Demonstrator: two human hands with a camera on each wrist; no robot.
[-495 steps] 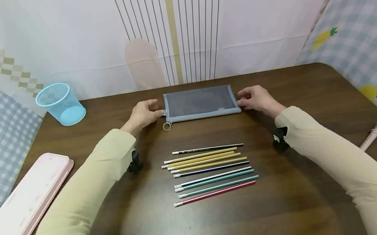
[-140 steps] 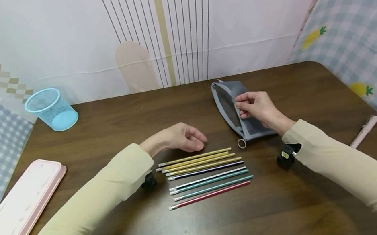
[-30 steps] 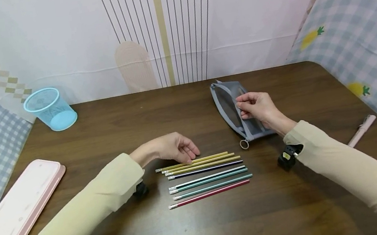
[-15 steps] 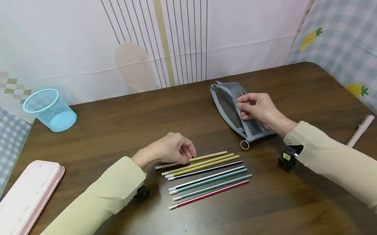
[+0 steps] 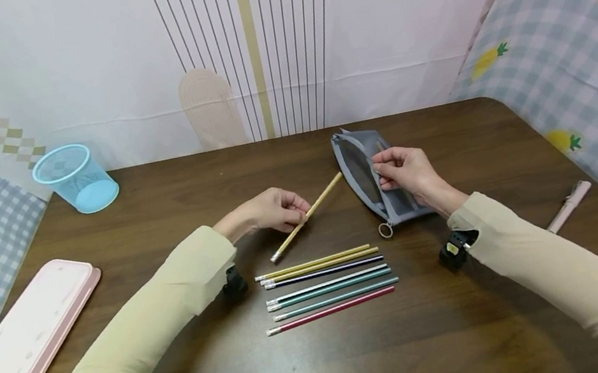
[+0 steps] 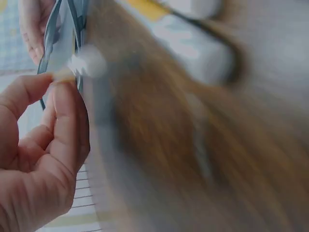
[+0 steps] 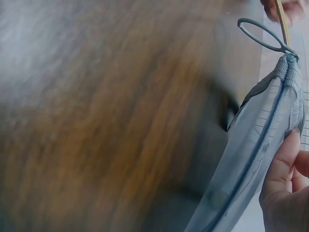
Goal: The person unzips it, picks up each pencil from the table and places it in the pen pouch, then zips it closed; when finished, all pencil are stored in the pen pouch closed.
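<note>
My left hand pinches a yellow pencil between thumb and fingers, above the table in the head view. The pencil slants, its eraser end low at the left and its other end close by the mouth of a grey zip pouch. With my right hand I pinch the near edge of the pouch, whose zip side gapes. A ring pull hangs at its front corner. Below lie several pencils in a row: yellow ones, a dark one, teal ones and a red one.
A blue mesh pen cup stands at the back left. A long pale pink case lies along the left side of the table. At the right, partly behind my sleeve, is a pink pen.
The left hand has lifted the farthest yellow pencil from the row and turned it up and right toward the pouch. The right hand keeps its hold on the pouch edge.
</note>
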